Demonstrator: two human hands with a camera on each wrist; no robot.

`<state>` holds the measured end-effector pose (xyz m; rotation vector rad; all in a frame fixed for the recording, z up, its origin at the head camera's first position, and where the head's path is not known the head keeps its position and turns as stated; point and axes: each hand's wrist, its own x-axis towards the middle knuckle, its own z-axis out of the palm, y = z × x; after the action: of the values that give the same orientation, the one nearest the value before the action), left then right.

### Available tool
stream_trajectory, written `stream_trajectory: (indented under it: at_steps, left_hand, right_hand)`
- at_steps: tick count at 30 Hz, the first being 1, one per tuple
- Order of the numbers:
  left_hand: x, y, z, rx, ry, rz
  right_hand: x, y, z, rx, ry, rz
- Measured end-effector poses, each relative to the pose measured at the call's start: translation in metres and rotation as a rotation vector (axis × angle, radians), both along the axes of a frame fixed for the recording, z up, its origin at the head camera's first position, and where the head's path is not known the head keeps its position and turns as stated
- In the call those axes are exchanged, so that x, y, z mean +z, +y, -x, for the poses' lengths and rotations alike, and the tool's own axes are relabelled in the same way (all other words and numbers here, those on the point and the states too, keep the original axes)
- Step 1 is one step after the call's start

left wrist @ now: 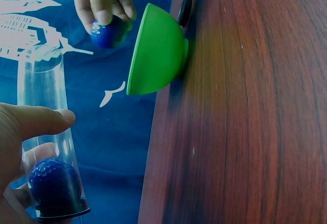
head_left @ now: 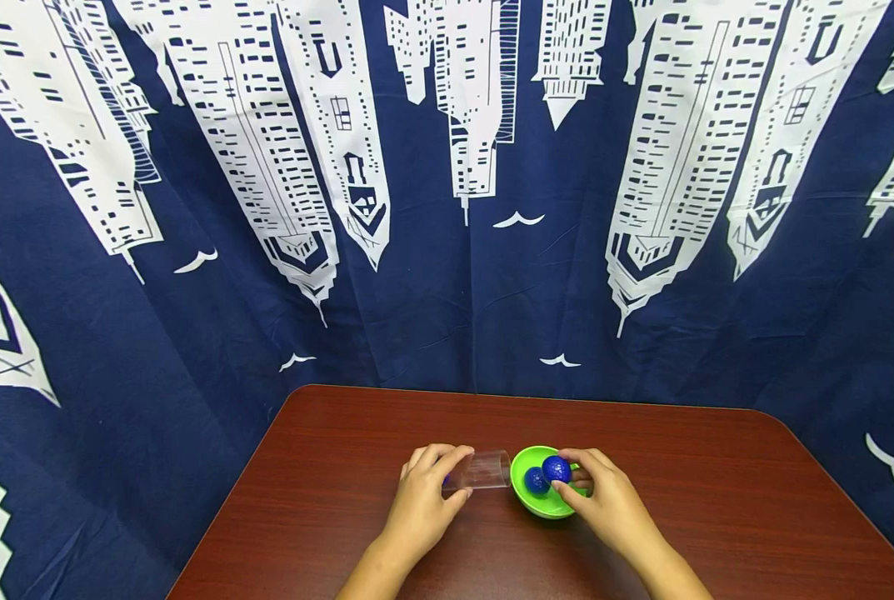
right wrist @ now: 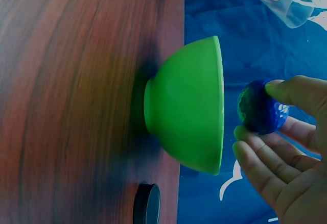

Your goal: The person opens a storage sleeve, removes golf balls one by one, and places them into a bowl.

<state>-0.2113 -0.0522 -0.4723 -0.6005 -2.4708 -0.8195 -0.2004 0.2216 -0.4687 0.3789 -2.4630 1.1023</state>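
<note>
My left hand (head_left: pixel 426 498) grips a clear plastic tube (head_left: pixel 489 470), fingers and thumb around it. The tube is held on its side above the table, one end pointing at the green bowl (head_left: pixel 551 512). Inside it, by the black base, sits a dimpled blue golf ball (left wrist: pixel 53 180). Over the bowl, my right hand (head_left: pixel 613 502) pinches another blue golf ball (head_left: pixel 556 468) between thumb and fingers, just above the rim. A further blue golf ball (head_left: pixel 536 481) lies in the bowl, partly covered by the held one in the head view.
A round black cap (right wrist: pixel 147 203) lies on the table beside the bowl, hidden in the head view. The brown wooden table (head_left: pixel 724 492) has rounded far corners. Behind it hangs a dark blue cloth (head_left: pixel 447 333) with white buildings printed upside down.
</note>
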Motion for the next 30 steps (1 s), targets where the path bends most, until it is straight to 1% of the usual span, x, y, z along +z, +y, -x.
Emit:
stream_trajectory:
  at_steps: [6,8,12,15,19,22,30]
  left_hand:
    - [0.001,0.000,-0.002,-0.005,-0.068,-0.005]
    - [0.001,0.000,-0.002,-0.003,-0.070,-0.007]
    - [0.001,0.002,-0.002,0.002,-0.040,-0.005]
    - [0.001,0.002,-0.002,-0.003,-0.042,-0.008]
    - [0.003,0.002,-0.001,-0.009,-0.082,-0.016]
    - [0.003,0.002,-0.001,-0.007,-0.093,-0.023]
    - [0.000,0.003,0.000,-0.001,-0.037,-0.027]
  right_hand:
    - [0.002,0.004,0.003,-0.069,-0.067,-0.124]
    - [0.003,0.005,0.003,-0.087,-0.092,-0.171]
    - [0.006,0.005,0.004,-0.100,-0.136,-0.264]
    - [0.008,0.004,0.004,-0.094,-0.158,-0.321]
    - [0.009,0.004,0.004,-0.064,-0.174,-0.373]
    - [0.010,0.003,0.005,-0.044,-0.185,-0.408]
    - [0.012,0.002,0.010,-0.004,-0.174,-0.495]
